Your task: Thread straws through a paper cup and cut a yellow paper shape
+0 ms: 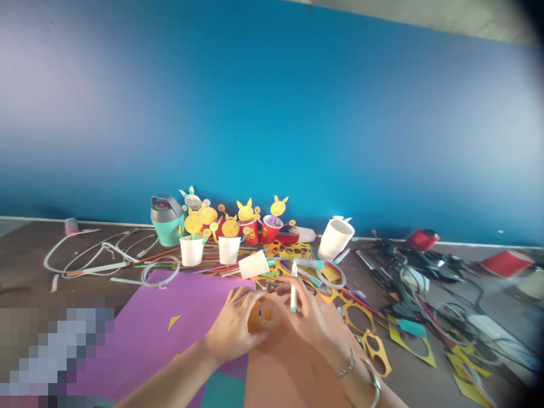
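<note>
My left hand (234, 322) is curled round what looks like a roll of clear tape (267, 313), which rests on a sheet of orange paper (280, 379). Thumb and fingers press against its left side. In my right hand (311, 318) is a slim white marker (293, 288) with a green end, standing nearly upright between the fingers. That hand is just right of the tape roll; the marker's contact with the paper cannot be made out. A purple sheet (144, 334) lies under and left of my left forearm, with a small yellow scrap (173, 322) on it.
Yellow paper with round cut-outs (359, 317) lies to the right. Behind stand white cups (192, 251) and red cups (250, 231) bearing yellow paper figures, plus a turquoise jug (168, 226). A tilted white cup (335, 239), black cables (463, 283) and a glue gun (399, 309) are at right.
</note>
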Available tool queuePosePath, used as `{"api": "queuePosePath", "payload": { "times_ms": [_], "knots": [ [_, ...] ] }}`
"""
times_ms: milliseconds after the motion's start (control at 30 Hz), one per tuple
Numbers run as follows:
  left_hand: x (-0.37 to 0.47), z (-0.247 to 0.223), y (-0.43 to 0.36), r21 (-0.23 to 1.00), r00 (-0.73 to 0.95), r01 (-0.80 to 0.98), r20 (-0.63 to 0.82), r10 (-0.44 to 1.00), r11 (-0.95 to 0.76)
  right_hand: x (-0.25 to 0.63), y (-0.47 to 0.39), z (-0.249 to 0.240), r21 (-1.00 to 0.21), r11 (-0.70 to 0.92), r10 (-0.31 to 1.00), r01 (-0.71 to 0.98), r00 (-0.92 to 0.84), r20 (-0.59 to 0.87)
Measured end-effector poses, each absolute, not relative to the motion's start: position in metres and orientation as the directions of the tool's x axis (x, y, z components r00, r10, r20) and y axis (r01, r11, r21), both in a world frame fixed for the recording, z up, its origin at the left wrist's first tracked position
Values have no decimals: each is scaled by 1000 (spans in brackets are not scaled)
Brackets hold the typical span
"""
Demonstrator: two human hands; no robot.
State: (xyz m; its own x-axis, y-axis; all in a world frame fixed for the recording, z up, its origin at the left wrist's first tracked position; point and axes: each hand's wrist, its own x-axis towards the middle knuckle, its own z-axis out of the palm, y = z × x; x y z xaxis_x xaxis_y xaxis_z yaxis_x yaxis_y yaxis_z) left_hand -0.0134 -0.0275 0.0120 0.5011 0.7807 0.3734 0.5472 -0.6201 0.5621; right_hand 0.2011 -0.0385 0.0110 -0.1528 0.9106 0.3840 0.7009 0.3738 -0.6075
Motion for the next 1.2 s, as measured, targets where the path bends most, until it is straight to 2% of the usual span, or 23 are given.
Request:
{"api": "queuePosePath", "payload": {
  "times_ms": [100, 167, 300, 400, 500, 700, 867, 1033, 1200],
  "knots": [
    [-12, 12, -27, 569, 510, 550, 350, 786, -611, 202, -44, 19, -708, 470, 882, 527, -306, 357],
    [-13, 11, -26, 590, 504, 548, 333, 797, -593, 200, -46, 19, -688, 524, 848, 502, -379, 370],
    [-16, 9, -25, 638, 490, 529, 308, 815, -560, 196, -47, 12, -638, 548, 834, 542, -419, 360],
    [-17, 6, -25, 651, 496, 530, 282, 821, -544, 201, -44, 10, -662, 491, 867, 566, -393, 308],
    [-17, 3, -24, 614, 533, 555, 256, 807, -561, 212, -42, 16, -681, 450, 882, 577, -407, 239],
    [-15, 0, -25, 525, 585, 599, 229, 778, -605, 219, -47, 24, -633, 466, 851, 618, -510, 129],
    [-15, 2, -24, 514, 594, 620, 186, 783, -592, 216, -47, 15, -635, 469, 834, 614, -544, 91],
    [-12, 6, -26, 555, 575, 624, 149, 804, -550, 218, -46, 15, -628, 473, 827, 618, -557, 76],
    [-6, 9, -33, 566, 559, 620, 168, 812, -544, 218, -46, 16, -619, 484, 822, 619, -564, 78]
  ]
}}
